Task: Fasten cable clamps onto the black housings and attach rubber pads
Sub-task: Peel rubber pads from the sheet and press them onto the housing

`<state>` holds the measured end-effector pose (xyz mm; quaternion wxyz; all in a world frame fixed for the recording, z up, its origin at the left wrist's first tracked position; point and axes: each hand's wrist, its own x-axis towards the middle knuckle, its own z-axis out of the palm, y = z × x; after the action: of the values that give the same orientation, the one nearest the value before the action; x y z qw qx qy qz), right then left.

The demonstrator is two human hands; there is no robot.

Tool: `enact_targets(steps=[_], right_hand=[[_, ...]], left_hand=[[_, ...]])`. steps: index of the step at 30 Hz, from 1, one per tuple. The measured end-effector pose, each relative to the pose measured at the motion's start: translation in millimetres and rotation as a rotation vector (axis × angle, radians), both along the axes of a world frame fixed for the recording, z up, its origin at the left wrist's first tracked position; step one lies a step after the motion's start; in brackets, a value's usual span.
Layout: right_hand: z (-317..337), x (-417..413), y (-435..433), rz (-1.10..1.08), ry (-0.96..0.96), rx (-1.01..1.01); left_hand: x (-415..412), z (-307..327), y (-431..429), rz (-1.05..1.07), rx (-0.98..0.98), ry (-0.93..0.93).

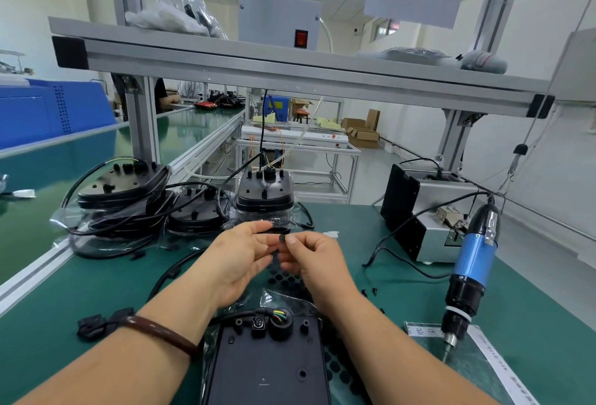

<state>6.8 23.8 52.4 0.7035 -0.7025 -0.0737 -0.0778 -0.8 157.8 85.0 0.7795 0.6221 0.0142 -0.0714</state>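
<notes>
You've got one black housing [267,362] in front of you, three housing stacks [193,204] behind, one blue screwdriver [474,262] hanging, one pad [282,238] pinched.

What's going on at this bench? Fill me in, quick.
A person is assembling black plastic housings. Both hands are raised over the green mat: the right hand pinches a small round black rubber pad at its fingertips, and the left hand is open beside it. One flat black housing lies just below the wrists, over a sheet of black pads. More housings are stacked behind. The blue electric screwdriver hangs unused on the right.
</notes>
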Motion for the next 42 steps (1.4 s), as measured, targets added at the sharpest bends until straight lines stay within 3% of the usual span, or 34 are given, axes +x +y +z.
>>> enact_targets(steps=[9, 18, 24, 33, 42], right_hand=[[-2.2, 2.7, -1.6, -0.077, -0.047, -0.063], [-0.9, 1.5, -2.8, -0.123, -0.078, -0.310], [2.5, 0.6, -4.3, -0.123, -0.059, -0.264], [41.3, -10.8, -8.7, 0.146, 0.058, -0.136], [69.6, -43.2, -6.7, 0.236, 0.120, -0.319]], left_hand=[[3.3, -3.3, 1.6, -0.023, 0.119, -0.036], [1.6, -4.1, 1.6, -0.060, 0.185, -0.063], [0.0, -3.2, 4.0, -0.078, 0.284, -0.069], [-15.8, 7.0, 24.8, 0.008, 0.433, -0.107], [-47.8, 10.4, 35.7, -0.009, 0.538, -0.222]])
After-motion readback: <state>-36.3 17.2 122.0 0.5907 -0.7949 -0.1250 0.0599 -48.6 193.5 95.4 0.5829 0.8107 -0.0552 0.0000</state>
